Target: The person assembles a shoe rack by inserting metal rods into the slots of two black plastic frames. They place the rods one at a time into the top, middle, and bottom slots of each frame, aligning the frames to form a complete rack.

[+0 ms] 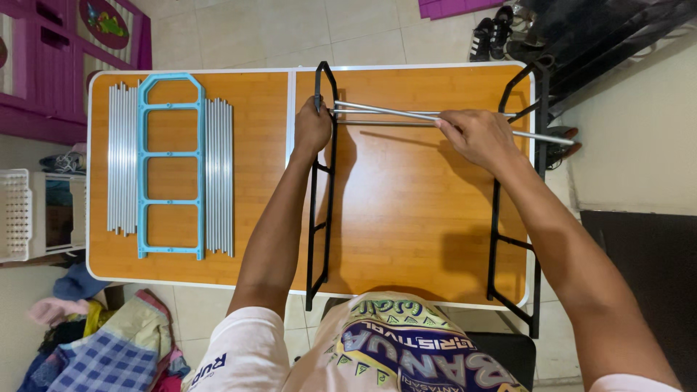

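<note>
Left hand (312, 129) clamped on black side frame (324, 189) near surface (406, 218) far edge; right hand (475, 136) pinches metal rod (385, 112); rod-fitting step under way, judging; next needs rod end lined with frame socket

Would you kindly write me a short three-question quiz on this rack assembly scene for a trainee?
1. True or false: the left hand grips the left black frame.
2. Which does the right hand hold? A) the blue frame B) a silver rod C) a shoe
3. What lies on either side of the blue frame on the table?

Key
1. True.
2. B.
3. Rows of silver rods, lying flat and parallel beside its long sides.
</note>
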